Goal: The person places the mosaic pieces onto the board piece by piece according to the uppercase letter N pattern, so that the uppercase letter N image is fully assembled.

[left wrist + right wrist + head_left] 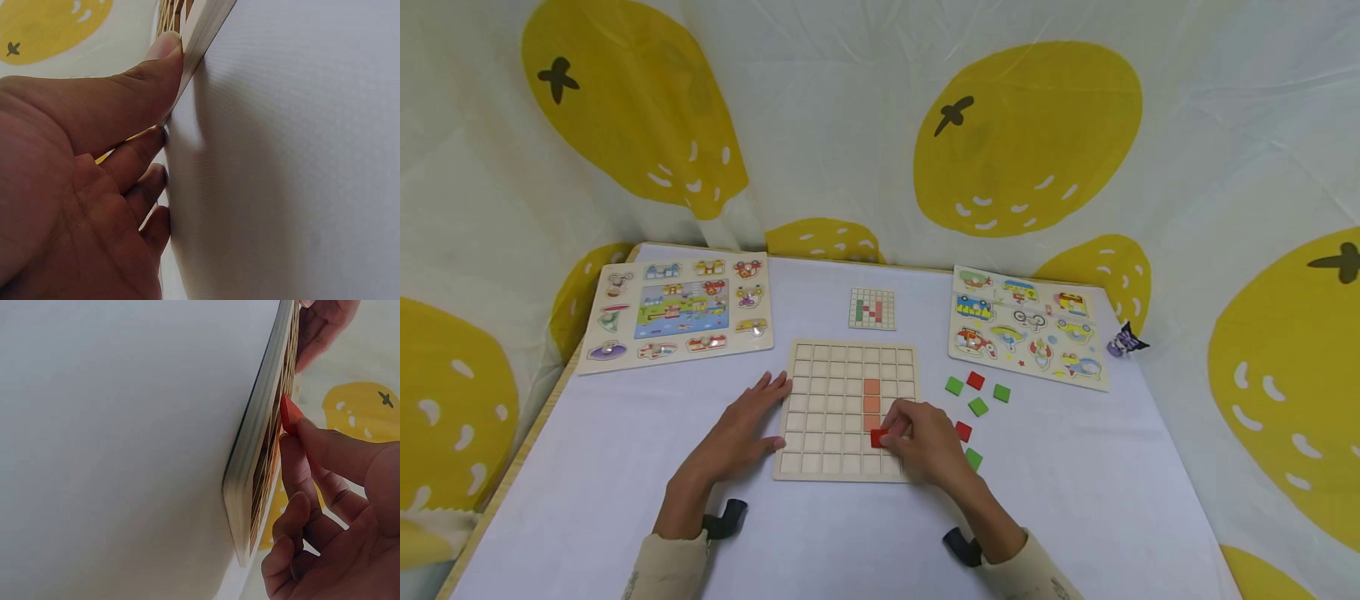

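A wooden grid board (820, 404) lies flat at the middle of the table. Three orange-red squares (871, 404) fill a vertical run of its cells, right of centre. Just below them, my right hand (928, 437) pinches a red square tile (877, 438) between thumb and fingers. The right wrist view has this red tile (290, 415) tilted, with one corner at the grid. My left hand (737, 429) rests at the board's left edge, fingers extended and thumb apart; in the left wrist view the thumb (165, 47) touches the board's side.
Loose green tiles (978, 407) and red tiles (975, 380) lie right of the board. Behind it is a small pattern card (872, 309). Picture puzzles stand back left (750, 337) and back right (1000, 358), with a small purple figurine (1124, 342) at the right edge.
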`<move>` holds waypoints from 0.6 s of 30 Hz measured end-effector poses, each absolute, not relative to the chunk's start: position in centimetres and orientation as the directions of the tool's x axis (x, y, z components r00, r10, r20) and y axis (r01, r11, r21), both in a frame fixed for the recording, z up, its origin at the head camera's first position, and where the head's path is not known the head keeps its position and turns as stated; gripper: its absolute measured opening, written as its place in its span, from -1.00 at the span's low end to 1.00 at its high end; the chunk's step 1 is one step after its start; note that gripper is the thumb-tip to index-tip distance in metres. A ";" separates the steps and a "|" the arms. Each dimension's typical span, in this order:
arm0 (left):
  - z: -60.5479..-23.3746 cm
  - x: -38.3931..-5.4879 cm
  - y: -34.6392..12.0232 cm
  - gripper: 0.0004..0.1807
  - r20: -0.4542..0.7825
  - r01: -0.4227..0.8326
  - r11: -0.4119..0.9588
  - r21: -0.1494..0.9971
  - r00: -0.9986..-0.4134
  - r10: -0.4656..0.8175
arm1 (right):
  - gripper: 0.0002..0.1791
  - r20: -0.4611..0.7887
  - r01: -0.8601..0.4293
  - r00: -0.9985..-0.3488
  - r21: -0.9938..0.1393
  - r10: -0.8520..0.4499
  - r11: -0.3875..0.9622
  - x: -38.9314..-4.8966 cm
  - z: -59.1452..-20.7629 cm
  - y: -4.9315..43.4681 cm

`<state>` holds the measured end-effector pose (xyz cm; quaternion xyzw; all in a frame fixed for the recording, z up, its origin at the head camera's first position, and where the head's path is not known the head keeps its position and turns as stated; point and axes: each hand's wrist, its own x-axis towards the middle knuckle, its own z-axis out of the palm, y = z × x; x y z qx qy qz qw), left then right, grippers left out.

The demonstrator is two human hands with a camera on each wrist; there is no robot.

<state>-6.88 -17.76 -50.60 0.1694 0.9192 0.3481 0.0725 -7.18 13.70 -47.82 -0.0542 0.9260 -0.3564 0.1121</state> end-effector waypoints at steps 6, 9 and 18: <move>-50.7 -6.9 -17.7 0.02 -0.029 0.249 0.709 0.660 -0.934 0.355 | -0.84 -0.163 -0.049 -0.966 -0.650 -0.202 0.758 -7.1 -47.9 13.0; -50.7 -7.0 -17.7 0.02 -0.030 0.249 0.709 0.660 -0.934 0.356 | -0.85 -0.166 -0.063 -0.963 -0.627 -0.212 0.776 -7.0 -48.0 12.8; -50.8 -7.0 -17.7 0.02 -0.030 0.246 0.705 0.665 -0.934 0.355 | -0.85 -0.148 -0.098 -0.962 -0.598 -0.229 0.795 -7.1 -48.2 12.6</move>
